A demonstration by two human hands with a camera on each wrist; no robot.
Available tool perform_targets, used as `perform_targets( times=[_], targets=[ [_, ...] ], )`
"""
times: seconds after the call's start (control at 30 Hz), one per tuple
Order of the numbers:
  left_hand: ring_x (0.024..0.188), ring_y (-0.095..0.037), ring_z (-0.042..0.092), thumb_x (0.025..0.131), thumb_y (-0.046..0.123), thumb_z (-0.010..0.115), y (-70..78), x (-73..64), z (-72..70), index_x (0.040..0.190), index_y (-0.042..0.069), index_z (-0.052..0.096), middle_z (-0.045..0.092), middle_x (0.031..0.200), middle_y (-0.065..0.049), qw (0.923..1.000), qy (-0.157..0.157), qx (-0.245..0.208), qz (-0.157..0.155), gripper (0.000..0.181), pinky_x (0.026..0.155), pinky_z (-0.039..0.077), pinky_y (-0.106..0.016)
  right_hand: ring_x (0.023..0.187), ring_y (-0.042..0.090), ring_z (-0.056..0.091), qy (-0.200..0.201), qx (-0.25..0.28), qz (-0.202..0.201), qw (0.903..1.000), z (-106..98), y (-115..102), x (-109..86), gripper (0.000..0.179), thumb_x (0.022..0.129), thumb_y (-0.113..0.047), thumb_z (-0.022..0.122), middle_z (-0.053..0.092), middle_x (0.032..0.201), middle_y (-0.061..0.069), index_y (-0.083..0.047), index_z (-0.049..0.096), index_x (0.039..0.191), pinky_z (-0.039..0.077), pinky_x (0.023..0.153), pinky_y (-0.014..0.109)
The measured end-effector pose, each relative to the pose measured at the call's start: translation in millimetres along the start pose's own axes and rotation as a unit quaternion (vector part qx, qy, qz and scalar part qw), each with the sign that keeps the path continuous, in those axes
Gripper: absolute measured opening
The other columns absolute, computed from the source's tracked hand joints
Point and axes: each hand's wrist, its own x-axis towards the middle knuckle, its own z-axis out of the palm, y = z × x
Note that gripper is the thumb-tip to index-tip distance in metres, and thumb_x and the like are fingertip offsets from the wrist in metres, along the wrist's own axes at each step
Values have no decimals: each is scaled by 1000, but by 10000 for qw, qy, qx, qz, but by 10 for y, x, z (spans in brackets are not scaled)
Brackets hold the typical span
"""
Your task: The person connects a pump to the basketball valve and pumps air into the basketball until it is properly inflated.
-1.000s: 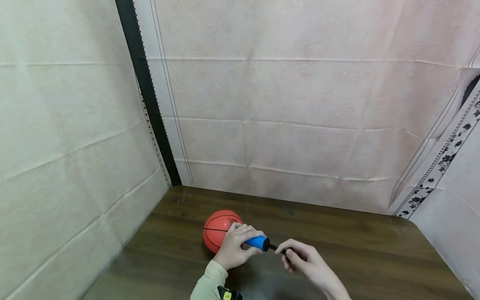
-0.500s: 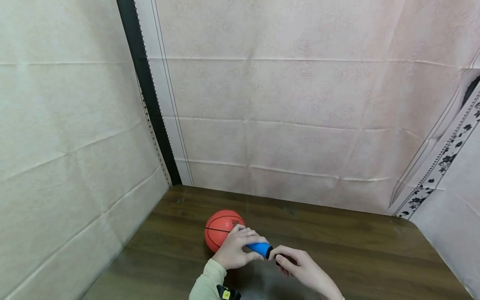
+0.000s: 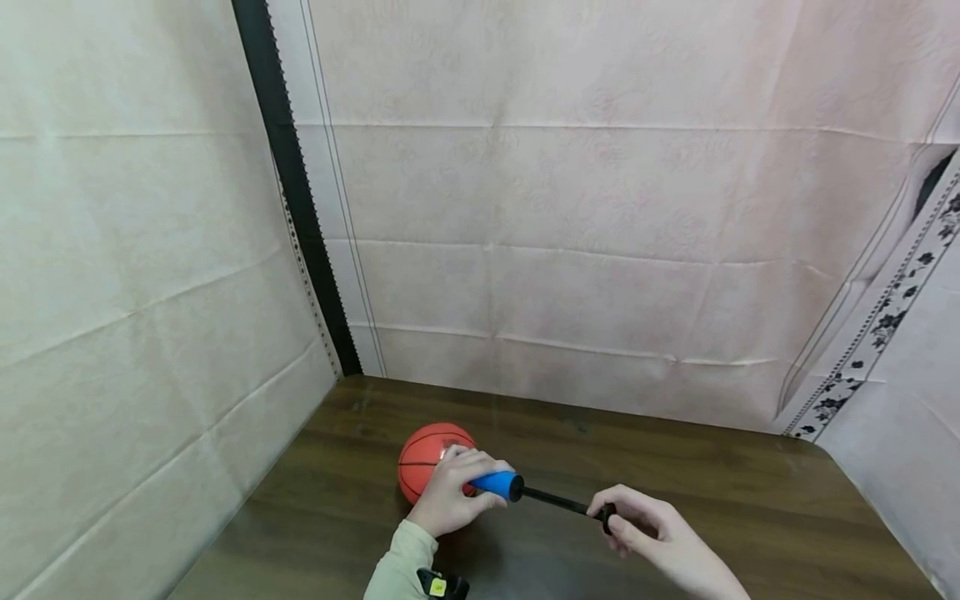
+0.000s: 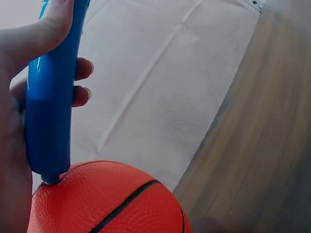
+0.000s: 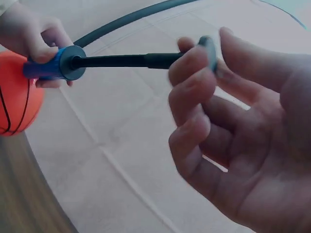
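Observation:
A red ball with black seams (image 3: 420, 460) sits on the wooden table. My left hand (image 3: 450, 497) grips the blue barrel of a hand pump (image 3: 495, 484), thumb on one side and fingers on the other. In the left wrist view the narrow end of the barrel (image 4: 48, 126) meets the top of the ball (image 4: 116, 204). A long length of the black rod (image 3: 555, 499) shows out of the barrel. At the rod's far end, my right hand (image 3: 656, 533) holds the black handle (image 5: 209, 53) between curled fingers and thumb.
The dark wooden table (image 3: 720, 483) extends around both hands. Pale creased cloth (image 3: 585, 292) hangs behind it, with another pale cloth (image 3: 150, 333) on the left. A dark strip (image 3: 296, 183) runs down the back left corner. A black device (image 3: 442, 586) is on the left wrist.
The right hand first pushed the handle in close to the barrel, then drew it out to the right, baring the rod. My left hand and the ball have shifted slightly left.

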Motion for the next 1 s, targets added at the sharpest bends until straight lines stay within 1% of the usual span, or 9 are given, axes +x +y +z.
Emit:
perform_targets(
  times=[0.07, 0.13, 0.27, 0.43, 0.57, 0.67, 0.8, 0.87, 1.0],
  targets=[
    [96, -7, 62, 80, 34, 77, 10, -2, 3, 115, 28, 66, 71, 103, 12, 9999, -106, -57, -34, 37, 91, 41, -38, 69, 16, 55, 43, -19, -168, 9998, 6, 19, -6, 29, 99, 8, 40, 52, 76, 14, -7, 56, 117, 48, 63, 32],
    [96, -7, 61, 83, 37, 75, 26, 2, 21, 116, 27, 66, 71, 103, 12, 9997, -229, -89, -78, 35, 90, 42, -37, 69, 16, 55, 89, 26, -187, 9998, 24, 42, 5, 29, 98, 8, 41, 52, 75, 13, -8, 57, 117, 48, 63, 31],
    [93, -5, 61, 85, 38, 72, 71, 15, 82, 117, 27, 66, 71, 102, 11, 9989, -377, -193, -186, 34, 89, 43, -35, 67, 20, 52, -62, 486, -6, 9988, 78, 75, 65, 27, 101, 4, 38, 50, 74, 16, -5, 55, 120, 45, 58, 32],
    [88, -5, 61, 84, 33, 75, 114, 39, 169, 115, 25, 68, 71, 98, 9, 9986, -377, -374, -36, 33, 85, 42, -31, 63, 31, 41, -351, 1028, 348, 9935, 189, 115, 194, 25, 104, -4, 34, 46, 75, 24, 2, 53, 120, 41, 53, 33],
    [89, -6, 62, 85, 30, 74, 129, 56, 245, 116, 22, 67, 71, 100, 6, 9972, -442, -606, 60, 32, 86, 43, -30, 59, 34, 37, -249, 973, 360, 9943, 295, 149, 296, 25, 105, -5, 34, 45, 74, 28, 7, 52, 117, 41, 50, 29],
    [91, -7, 62, 87, 30, 72, 142, 57, 303, 117, 22, 66, 71, 102, 6, 9960, -537, -717, 45, 32, 89, 43, -31, 55, 27, 41, -81, 762, 418, 9962, 346, 163, 332, 24, 105, -8, 37, 45, 73, 30, 8, 52, 113, 42, 49, 25],
    [89, -6, 61, 87, 34, 71, 165, 49, 349, 115, 23, 67, 70, 99, 8, 9975, -508, -494, 44, 30, 89, 43, -30, 59, 10, 46, 29, 506, 786, 9956, 324, 177, 300, 23, 104, -14, 42, 47, 75, 28, 4, 54, 108, 42, 51, 23],
    [89, -4, 61, 87, 37, 70, 172, 49, 355, 115, 25, 66, 70, 99, 10, 9986, -454, -239, 113, 30, 88, 43, -29, 63, 6, 48, 20, 464, 917, 9947, 272, 174, 262, 22, 104, -16, 44, 48, 76, 26, 3, 55, 107, 42, 52, 24],
    [90, -5, 61, 87, 40, 69, 154, 64, 297, 115, 26, 66, 71, 101, 10, 9994, -226, 187, 173, 31, 86, 44, -32, 66, 3, 51, 152, 360, 1026, 9940, 107, 108, 146, 21, 104, -16, 43, 53, 75, 8, 0, 56, 107, 47, 55, 27]
  ],
)
